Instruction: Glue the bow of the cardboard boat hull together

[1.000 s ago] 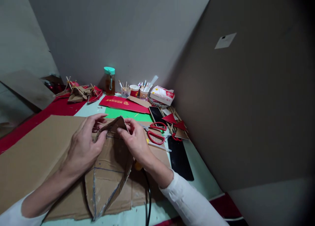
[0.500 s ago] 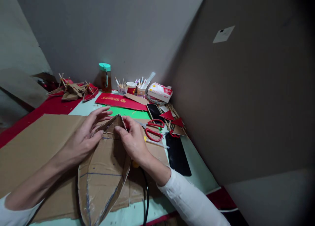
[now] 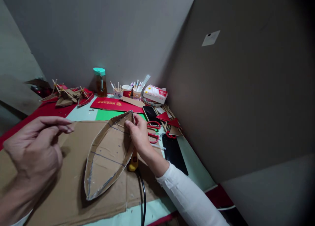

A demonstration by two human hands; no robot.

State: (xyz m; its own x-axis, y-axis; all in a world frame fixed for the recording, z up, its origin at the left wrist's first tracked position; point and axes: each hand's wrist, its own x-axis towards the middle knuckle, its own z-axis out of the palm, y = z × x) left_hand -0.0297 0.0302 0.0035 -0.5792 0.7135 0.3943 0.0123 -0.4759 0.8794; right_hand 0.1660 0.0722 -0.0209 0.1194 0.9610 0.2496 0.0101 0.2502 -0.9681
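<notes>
A boat-shaped cardboard hull (image 3: 110, 150) with low sides and blue pen lines across its floor is tilted above a flat cardboard sheet (image 3: 66, 193). My right hand (image 3: 139, 130) pinches it at the far pointed end, thumb inside and fingers behind the side wall. A thin stick (image 3: 120, 125) lies across the inside near that end. Off to the left, apart from the hull, my left hand (image 3: 36, 147) is closed with thumb and index tips together; whatever is between them is too small to make out. A yellow tool with a black cord (image 3: 133, 163) is partly hidden behind the hull.
Red-handled scissors (image 3: 154, 138), a phone (image 3: 150, 115) and a black flat slab (image 3: 175, 155) lie to the right. Farther back stand a bottle (image 3: 100, 83), cups of sticks and pens (image 3: 137, 93) and a tissue pack (image 3: 155, 94). Small boat models (image 3: 67, 96) sit far left.
My left hand has let go of the hull and moved left, its fingertips now closed together. The hull, still in my right hand, has swung so its near end shows.
</notes>
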